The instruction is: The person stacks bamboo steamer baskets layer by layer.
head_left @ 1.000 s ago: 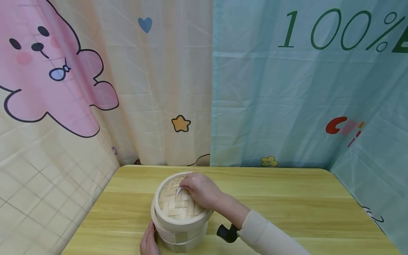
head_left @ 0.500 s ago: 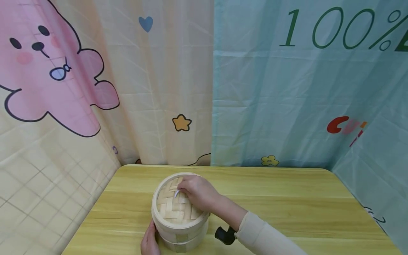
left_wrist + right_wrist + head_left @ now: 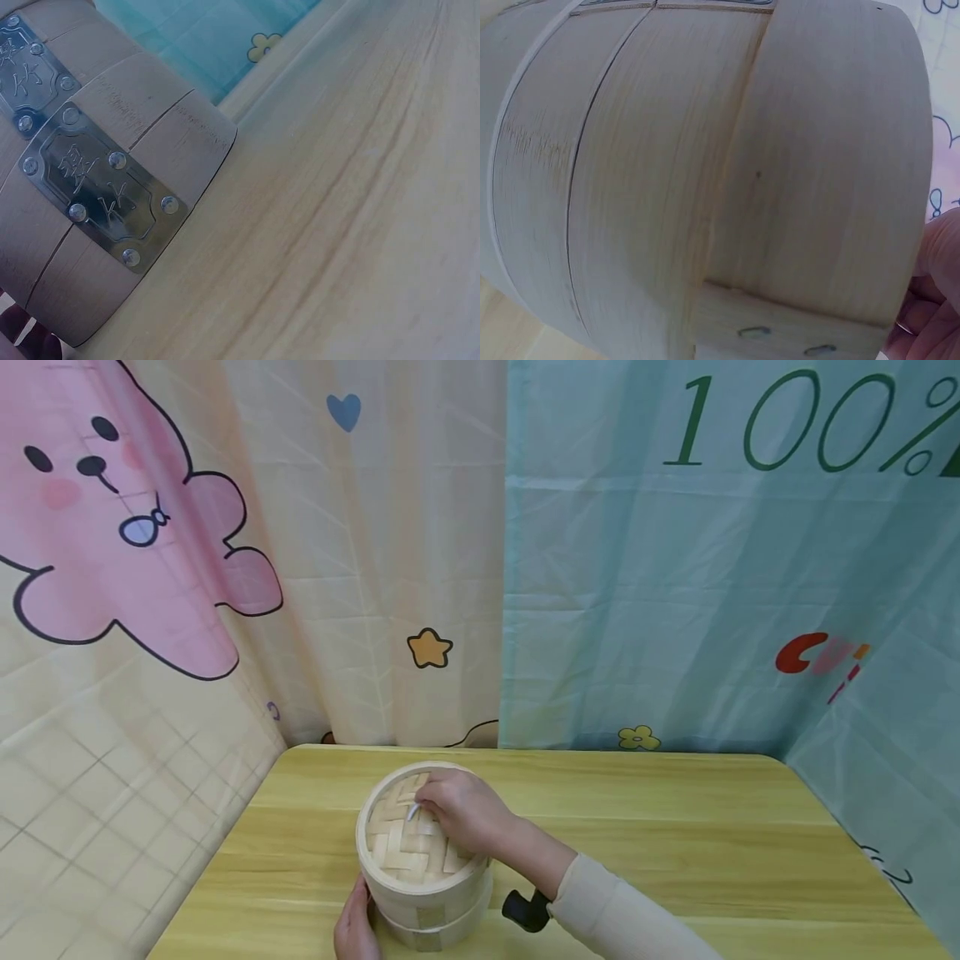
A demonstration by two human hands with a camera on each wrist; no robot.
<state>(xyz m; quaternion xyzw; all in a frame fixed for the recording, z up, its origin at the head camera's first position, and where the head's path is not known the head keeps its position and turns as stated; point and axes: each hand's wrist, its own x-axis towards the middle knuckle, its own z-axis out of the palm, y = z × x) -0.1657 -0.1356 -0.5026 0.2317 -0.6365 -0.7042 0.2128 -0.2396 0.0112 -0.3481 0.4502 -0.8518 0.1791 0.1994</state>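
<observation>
A round bamboo steamer (image 3: 429, 918) with a woven lid (image 3: 397, 852) stands on the table at the lower middle of the head view. My right hand (image 3: 465, 810) reaches over the lid and pinches its small white loop handle (image 3: 413, 811). In the right wrist view that hand (image 3: 939, 285) shows at the right edge, beside the lid's side band (image 3: 825, 150). My left hand (image 3: 356, 927) rests against the steamer's left side, its fingers partly hidden. Riveted metal plates (image 3: 105, 187) mark the steamer's wall in the left wrist view.
The wooden table (image 3: 675, 843) stretches out to the right of the steamer. Printed curtains (image 3: 420, 552) hang behind it and along both sides. A black wrist camera (image 3: 527, 910) juts out below my right wrist.
The lid, earlier offset with a steamer edge showing at its left, now sits evenly on the steamer. My right hand has shifted slightly left with its handle; the left hand has barely moved.
</observation>
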